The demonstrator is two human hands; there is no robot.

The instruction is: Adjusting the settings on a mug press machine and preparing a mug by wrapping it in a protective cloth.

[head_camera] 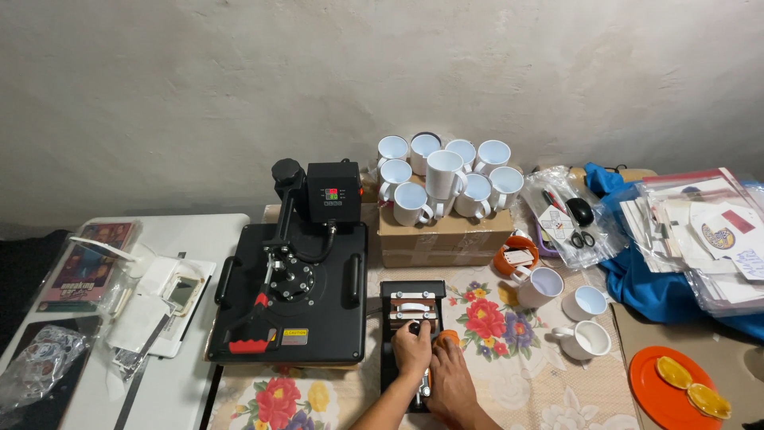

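On the carton point(446, 239), nine white mugs point(444, 177).

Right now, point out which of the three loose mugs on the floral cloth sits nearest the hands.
The lowest mug, handle pointing left, closest to the right hand; the other two stand farther back.

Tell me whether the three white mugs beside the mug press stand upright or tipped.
Upright: the three white mugs show open mouths facing up.
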